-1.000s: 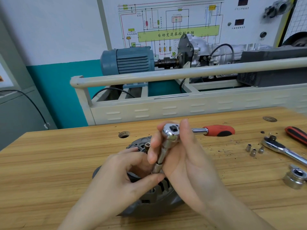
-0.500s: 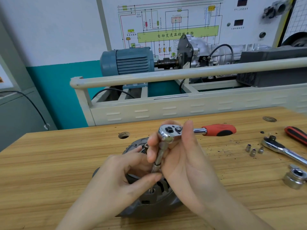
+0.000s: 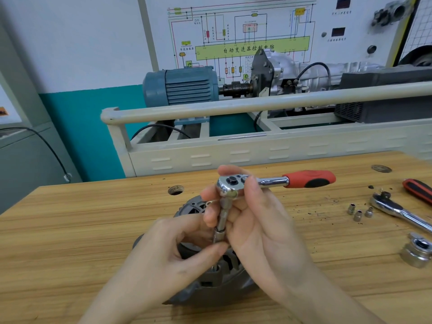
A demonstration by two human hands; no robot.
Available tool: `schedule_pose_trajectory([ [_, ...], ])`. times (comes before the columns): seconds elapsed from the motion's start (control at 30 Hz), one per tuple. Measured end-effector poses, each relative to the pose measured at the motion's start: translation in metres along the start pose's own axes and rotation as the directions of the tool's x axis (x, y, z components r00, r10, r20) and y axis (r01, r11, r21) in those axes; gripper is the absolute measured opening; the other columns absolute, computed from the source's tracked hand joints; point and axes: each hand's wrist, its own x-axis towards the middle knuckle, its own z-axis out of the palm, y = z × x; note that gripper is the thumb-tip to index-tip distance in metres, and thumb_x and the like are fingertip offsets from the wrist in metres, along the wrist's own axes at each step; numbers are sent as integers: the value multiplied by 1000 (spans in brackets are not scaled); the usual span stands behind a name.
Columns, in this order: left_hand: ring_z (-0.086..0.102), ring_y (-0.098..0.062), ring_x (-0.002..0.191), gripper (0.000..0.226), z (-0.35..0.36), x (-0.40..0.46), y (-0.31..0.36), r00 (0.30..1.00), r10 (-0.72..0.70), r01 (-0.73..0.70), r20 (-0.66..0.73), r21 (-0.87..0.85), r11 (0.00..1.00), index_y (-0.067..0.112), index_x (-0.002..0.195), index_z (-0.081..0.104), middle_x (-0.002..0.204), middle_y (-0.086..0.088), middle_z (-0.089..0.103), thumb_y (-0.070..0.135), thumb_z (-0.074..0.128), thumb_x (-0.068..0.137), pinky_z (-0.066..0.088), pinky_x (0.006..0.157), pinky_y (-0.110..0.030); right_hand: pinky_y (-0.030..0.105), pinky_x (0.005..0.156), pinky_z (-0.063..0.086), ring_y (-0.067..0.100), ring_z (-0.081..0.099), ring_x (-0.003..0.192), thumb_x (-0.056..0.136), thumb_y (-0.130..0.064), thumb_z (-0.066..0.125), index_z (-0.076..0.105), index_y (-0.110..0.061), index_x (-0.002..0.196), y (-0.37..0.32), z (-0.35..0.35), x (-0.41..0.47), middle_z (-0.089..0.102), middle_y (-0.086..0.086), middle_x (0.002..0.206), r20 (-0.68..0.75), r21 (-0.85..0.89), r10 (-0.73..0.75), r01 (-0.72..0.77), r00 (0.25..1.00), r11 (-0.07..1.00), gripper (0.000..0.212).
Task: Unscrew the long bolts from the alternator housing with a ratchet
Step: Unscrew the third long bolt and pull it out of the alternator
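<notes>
The alternator (image 3: 201, 280) is lying on the wooden workbench (image 3: 70, 230), mostly hidden under both hands. The right hand (image 3: 254, 220) is curling its fingers around the head of the ratchet (image 3: 233, 183), whose red handle (image 3: 308, 179) is pointing right, above the bench. A metal extension (image 3: 222, 219) is running down from the head toward the housing. The left hand (image 3: 168, 251) is pinching the lower end of that extension between thumb and fingers; the bolt beneath is not visible. To the right, three small sockets (image 3: 358, 212), a second ratchet (image 3: 397, 212) and a metal pulley (image 3: 417, 252) are lying on the bench.
</notes>
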Motion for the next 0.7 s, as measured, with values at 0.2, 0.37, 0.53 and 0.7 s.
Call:
schedule_pose_trajectory([
  [0.2,66,1,66,28,2,1,0,999,20,-18,-41,46,999,19,72,68,69,16,70,45,62,66,47,59,-8,24,70,52,11,63,72,73,-41,68,68,-22,96,-3,0,0,68,2,88,-7,-27,-8,7,1000,1000,30],
  [0.37,66,-5,63,31,3,2,1,997,30,-26,-76,62,998,21,78,66,66,9,69,48,67,62,52,58,-21,23,67,52,11,62,68,63,-33,78,66,-22,89,-3,5,-3,69,2,87,-1,-77,-56,56,998,995,31],
  [0.53,65,-2,63,23,2,2,2,997,28,-23,-69,67,997,32,79,67,66,15,68,49,65,63,49,56,-14,24,69,51,14,63,70,66,-31,78,64,-21,92,-3,7,-5,68,5,90,43,-48,-47,49,998,998,31],
  [0.7,61,2,60,30,0,0,0,999,32,-31,-6,86,996,19,77,67,66,12,68,48,59,70,45,55,-11,23,67,51,11,63,69,75,-43,65,68,-21,95,-3,5,-2,69,3,86,31,-18,12,-11,999,1000,30],
])
